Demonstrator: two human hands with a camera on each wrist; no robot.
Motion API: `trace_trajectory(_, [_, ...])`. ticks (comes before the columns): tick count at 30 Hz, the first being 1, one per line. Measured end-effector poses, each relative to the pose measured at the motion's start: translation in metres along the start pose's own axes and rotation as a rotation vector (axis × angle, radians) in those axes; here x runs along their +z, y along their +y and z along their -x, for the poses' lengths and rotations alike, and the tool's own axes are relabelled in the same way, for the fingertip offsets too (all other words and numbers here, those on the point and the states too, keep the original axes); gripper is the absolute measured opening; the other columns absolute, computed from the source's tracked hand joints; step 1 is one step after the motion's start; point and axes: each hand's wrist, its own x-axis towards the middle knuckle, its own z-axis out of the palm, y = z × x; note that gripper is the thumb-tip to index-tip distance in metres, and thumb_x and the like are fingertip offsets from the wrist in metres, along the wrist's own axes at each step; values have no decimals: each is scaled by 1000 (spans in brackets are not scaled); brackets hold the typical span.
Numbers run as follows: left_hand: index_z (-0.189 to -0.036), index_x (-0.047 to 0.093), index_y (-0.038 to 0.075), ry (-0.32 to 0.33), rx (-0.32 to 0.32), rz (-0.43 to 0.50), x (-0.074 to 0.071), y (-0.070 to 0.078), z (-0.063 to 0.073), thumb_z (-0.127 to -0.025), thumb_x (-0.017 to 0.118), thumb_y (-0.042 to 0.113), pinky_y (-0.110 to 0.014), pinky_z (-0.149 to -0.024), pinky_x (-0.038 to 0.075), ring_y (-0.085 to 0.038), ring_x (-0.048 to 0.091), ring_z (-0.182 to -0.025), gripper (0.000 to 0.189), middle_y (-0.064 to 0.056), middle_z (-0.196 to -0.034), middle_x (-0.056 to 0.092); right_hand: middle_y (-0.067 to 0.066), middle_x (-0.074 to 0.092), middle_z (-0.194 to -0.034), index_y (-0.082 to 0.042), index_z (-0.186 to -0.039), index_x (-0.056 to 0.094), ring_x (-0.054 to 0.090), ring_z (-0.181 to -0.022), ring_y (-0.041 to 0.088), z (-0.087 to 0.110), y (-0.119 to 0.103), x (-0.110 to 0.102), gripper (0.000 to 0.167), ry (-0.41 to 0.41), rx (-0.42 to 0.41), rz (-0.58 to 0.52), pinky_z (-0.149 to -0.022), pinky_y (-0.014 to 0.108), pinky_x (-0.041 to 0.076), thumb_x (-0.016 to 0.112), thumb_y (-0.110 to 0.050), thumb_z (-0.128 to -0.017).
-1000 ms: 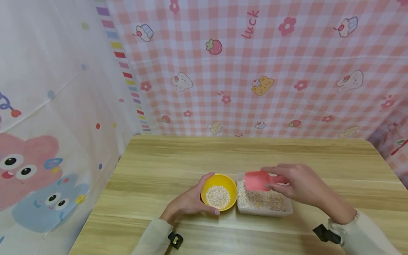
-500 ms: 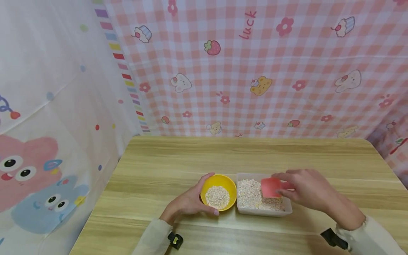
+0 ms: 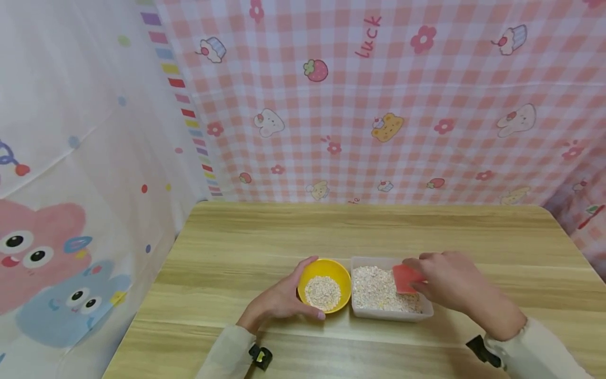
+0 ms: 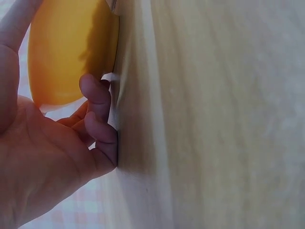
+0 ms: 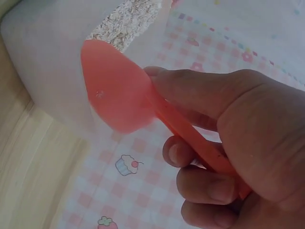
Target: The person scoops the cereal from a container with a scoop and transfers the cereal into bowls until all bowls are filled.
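Observation:
A yellow bowl (image 3: 337,269) with pale oat flakes (image 3: 323,293) in its bottom stands on the table. My left hand (image 3: 281,301) holds it from the left, thumb at the near side and fingers round the far side; in the left wrist view the hand's lower fingers are curled beside the bowl (image 4: 62,52). Right beside the bowl sits a translucent plastic box (image 3: 390,316) of oats (image 3: 374,284). My right hand (image 3: 454,281) grips a pink scoop (image 3: 405,279) by its handle, the scoop's head tilted over the box's right part. The right wrist view shows fingers wrapped round the handle (image 5: 186,131).
The wood-grain table (image 3: 265,231) runs back to a pink checked cloth (image 3: 303,105). A white cloth with cartoon figures (image 3: 52,273) hangs at the left. Small black devices (image 3: 260,357) sit at both wrists.
My right hand has moved the scoop from the box's left part to its right part and tilted it. The left hand and bowl stay in place.

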Motion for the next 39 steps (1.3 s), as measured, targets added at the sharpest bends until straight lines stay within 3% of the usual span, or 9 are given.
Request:
trace_trajectory(7, [-158,14,30,5,26,-27,0,1,1,-69,91,36,-56,-117,23,-28,37,-140,118,-4,-158,33,-4,67,-80,-16,-113,73,36,-49,5,-2,5,7,39,-13,-5,-53,-43,24,28,85,-24,-77])
trace_trajectory(12, [-159,14,27,25,46,-133,-3,7,3,-66,92,42,-54,-117,25,-28,36,-140,122,-10,-156,33,-1,71,-84,-15,-115,74,37,-52,4,-2,8,13,41,-1,-20,-83,-44,23,30,85,-22,-77])
trace_trajectory(19, [-156,21,40,164,77,-339,-3,29,6,-63,91,51,-57,-107,34,-27,37,-130,116,-8,-146,38,-5,67,-76,-16,-117,73,30,-48,2,1,11,18,43,14,-44,-55,-42,21,24,85,-24,-77])
trace_trajectory(22, [-154,26,42,224,93,-369,-2,39,6,-65,90,51,-57,-106,32,-27,31,-132,110,-6,-149,36,-6,65,-76,-16,-117,72,31,-48,2,2,11,19,42,23,-44,-49,-41,21,25,85,-24,-77])
trace_trajectory(26, [-152,35,34,275,146,-351,2,51,6,-69,88,49,-55,-106,33,-28,30,-133,99,-6,-147,37,-6,63,-74,-16,-116,72,33,-48,2,2,11,21,41,36,-42,-52,-41,21,28,85,-23,-77])
trace_trajectory(33, [-147,46,20,248,195,-310,16,63,0,-75,86,42,-46,-103,43,-21,40,-124,86,-4,-135,49,-7,61,-74,-16,-117,72,36,-50,1,2,13,25,40,38,-39,-78,-42,21,29,83,-23,-79])
trace_trajectory(39, [-148,45,12,181,172,-390,30,71,-10,-75,85,45,-37,-102,45,-19,49,-110,90,-3,-118,57,-9,59,-73,-17,-120,71,36,-51,-1,1,16,29,41,43,-45,-136,-44,20,30,82,-23,-81])
